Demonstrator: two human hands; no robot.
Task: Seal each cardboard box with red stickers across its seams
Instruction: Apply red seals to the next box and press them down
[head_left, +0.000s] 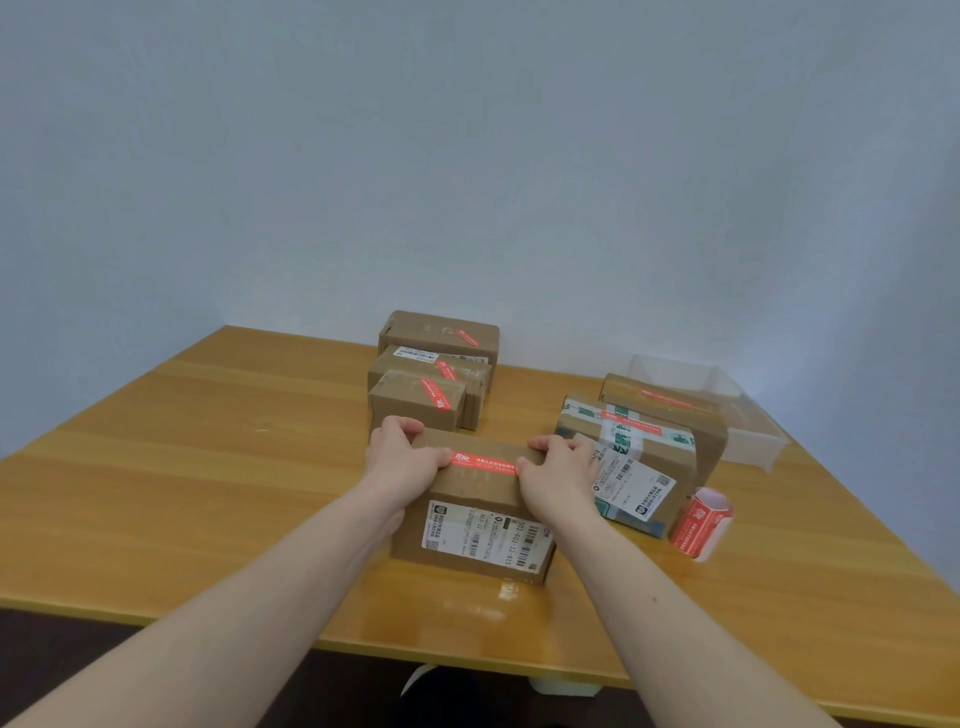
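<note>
Your wooden table (182, 493) fills the lower field, its far edge meeting a pale wall. At its centre lies the nearest cardboard box (470, 512), a white shipping label (485, 535) on the face turned toward you and a red sticker (484, 462) running across its top seam. At two o'clock from this box stands a green-taped box (631, 465), just beside it and bearing its own red strip; behind that, farther toward two o'clock, sits a second brown box (670, 410) in front of a clear plastic tray (748, 410). At twelve o'clock three sealed boxes (434, 371) stand in a close row, each crossed by a red strip. At three o'clock, beside the green-taped box, a sticker roll (701, 522) rests on the table. Your left hand (402, 457) clasps the left end of the nearest cardboard box, its fingers (410, 427) curled over the far top edge and the thumb pressed on the red sticker's left end. Your right hand (563, 467) mirrors it at the right end, fingers hooked over the far edge, thumb on the red sticker's right end.
</note>
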